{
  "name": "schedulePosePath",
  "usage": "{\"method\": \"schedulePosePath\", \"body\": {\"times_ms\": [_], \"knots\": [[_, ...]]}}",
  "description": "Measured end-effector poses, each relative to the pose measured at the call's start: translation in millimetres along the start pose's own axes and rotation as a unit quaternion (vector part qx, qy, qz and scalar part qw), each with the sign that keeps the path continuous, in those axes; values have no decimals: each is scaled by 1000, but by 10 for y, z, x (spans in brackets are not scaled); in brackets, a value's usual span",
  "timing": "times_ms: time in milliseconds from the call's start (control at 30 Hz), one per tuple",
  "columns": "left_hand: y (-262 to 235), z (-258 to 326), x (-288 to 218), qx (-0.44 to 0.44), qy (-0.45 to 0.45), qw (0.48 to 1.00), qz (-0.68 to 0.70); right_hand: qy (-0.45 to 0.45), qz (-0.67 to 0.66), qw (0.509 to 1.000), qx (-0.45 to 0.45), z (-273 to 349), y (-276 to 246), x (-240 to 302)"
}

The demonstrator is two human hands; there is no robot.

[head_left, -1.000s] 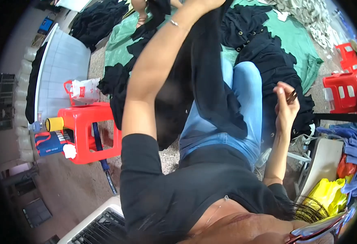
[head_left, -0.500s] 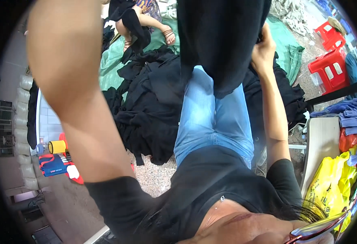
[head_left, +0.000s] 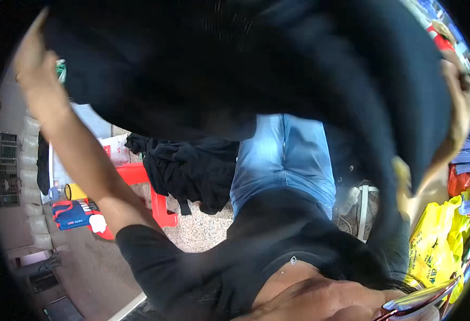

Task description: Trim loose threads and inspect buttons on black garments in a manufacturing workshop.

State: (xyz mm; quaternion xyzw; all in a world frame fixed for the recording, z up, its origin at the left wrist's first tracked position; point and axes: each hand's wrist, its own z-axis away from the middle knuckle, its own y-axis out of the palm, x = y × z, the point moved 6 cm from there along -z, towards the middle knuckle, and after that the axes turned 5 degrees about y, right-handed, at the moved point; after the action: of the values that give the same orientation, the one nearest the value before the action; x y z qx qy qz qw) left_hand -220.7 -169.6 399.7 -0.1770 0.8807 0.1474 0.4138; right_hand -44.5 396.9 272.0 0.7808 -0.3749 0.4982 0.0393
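Observation:
A large black cloth (head_left: 219, 64), perhaps a garment, is stretched wide across the upper part of the view and blurred by motion. My left hand (head_left: 39, 69) is closed on its edge at the far left. At the far right, my right hand (head_left: 458, 88) grips the opposite edge, its fingers partly hidden and smeared. One long fold droops on the right in front of my right arm. Beneath the cloth, in front of my jeans (head_left: 283, 150), a heap of black fabric (head_left: 192, 166) shows in part.
On the left stand a red stool (head_left: 163, 206), a navy and red bag (head_left: 71, 214) and a yellow roll (head_left: 75, 191). To the right are a yellow plastic bag (head_left: 433, 241), blue cloths (head_left: 469, 147) and a white metal frame (head_left: 363, 211).
The black cloth, bunched and hanging in the middle before, is now spread out wide. My right hand has moved right; my left hand has come into view at the left.

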Motion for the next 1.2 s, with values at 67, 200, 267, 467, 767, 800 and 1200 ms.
{"method": "schedulePosePath", "body": {"times_ms": [67,200,267,467,767,800,1200], "knots": [[-26,76,713,138,121,978,-101,-4,72,988,140,129,797,134],[67,1427,2612,277,69,904,-319,13,222,959,174,521,1815,-1034],[-70,2339,3228,272,46,891,-362,21,198,963,182,890,1932,-1470],[-62,4212,2946,149,-396,906,-9,164,118,971,128,1772,1577,-2011],[382,4343,2704,144,-462,874,48,182,198,959,88,2333,1420,-1804],[377,4326,2716,117,-481,867,56,161,201,963,74,2318,1403,-1715],[298,3479,1862,102,-384,827,397,110,113,953,259,1778,1856,-1342]]}}
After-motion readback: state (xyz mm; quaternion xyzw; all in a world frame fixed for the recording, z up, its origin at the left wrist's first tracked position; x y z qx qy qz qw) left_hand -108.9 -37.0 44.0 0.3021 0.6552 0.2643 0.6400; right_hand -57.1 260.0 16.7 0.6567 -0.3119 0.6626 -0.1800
